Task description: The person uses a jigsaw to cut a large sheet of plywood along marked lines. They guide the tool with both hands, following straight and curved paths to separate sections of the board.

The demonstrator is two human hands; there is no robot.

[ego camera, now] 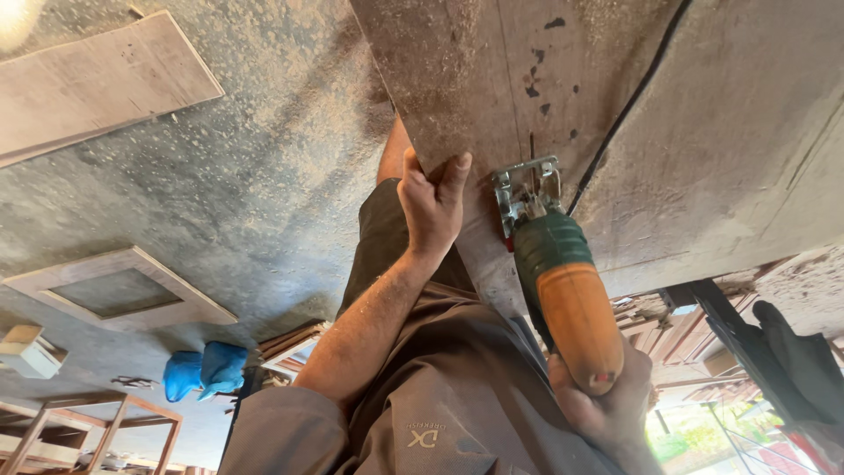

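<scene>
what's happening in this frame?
A person is running an orange and green jigsaw along a dusty brown wooden board. The right hand grips the saw's handle; the left hand clamps the board's edge. The saw's metal shoe sits at a thin cut line. The sawdust-covered floor lies beyond.

We see a jigsaw [563, 290] with a dark green body, an orange handle and a silvery metal shoe, on a grey-brown board [492, 79] speckled with pale sawdust (and a few dark spots). The shirt [457, 396] is brown, the floor [264, 176] mottled grey, and the crumpled cloth [204, 371] bright blue.
</scene>
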